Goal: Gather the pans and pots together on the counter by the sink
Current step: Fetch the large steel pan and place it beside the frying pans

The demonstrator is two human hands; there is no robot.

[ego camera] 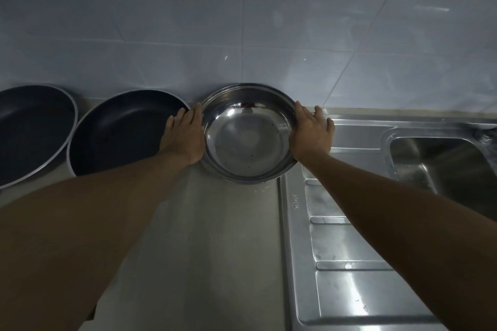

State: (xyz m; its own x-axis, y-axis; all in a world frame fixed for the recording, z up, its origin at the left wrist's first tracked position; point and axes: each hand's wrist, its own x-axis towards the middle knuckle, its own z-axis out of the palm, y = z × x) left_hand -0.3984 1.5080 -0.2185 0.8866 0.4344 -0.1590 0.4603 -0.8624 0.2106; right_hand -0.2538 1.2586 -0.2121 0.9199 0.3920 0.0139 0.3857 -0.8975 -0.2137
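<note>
Spanning the back of the scene, a pale tiled wall (pixel 295 35) rises behind the tabletop (pixel 215 236), with a steel sink (pixel 441 158) and its ribbed drainboard (pixel 344 250) on the right. Two dark nonstick pans stand along the wall: the left pan (pixel 29 131) cut off by the frame edge, the middle pan (pixel 121 129) just beside it. To their right a steel bowl (pixel 248 134) leans tilted against the wall, its far rim raised, apparently resting at the drainboard's edge. The left hand (pixel 185 134) presses flat on the bowl's left rim, between bowl and middle pan; the right hand (pixel 312 129) cups the right rim, fingers spread, both grasping it.
</note>
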